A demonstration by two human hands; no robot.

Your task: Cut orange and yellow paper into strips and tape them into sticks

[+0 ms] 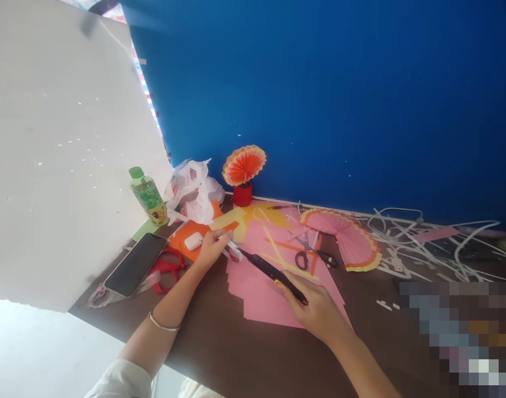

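Note:
My right hand [314, 309] grips a black and yellow utility knife [269, 270] that lies across a stack of pink paper sheets [265, 298]. The knife's tip points at a small roll of tape [235, 253] that my left hand [213, 247] pinches at the stack's far left corner. A bangle circles my left wrist. Thin yellow and orange paper strips [277, 251] lie on the pink sheets.
Black-handled scissors [313, 255] lie beside a pink pleated fan [352, 240]. A small orange fan stands in a red pot [242, 193]. Left: a phone [135, 264], red scissors [167, 268], a white earbud case [193, 241], a green bottle [149, 196], a plastic bag [194, 188]. White paper trimmings [422, 237] lie right.

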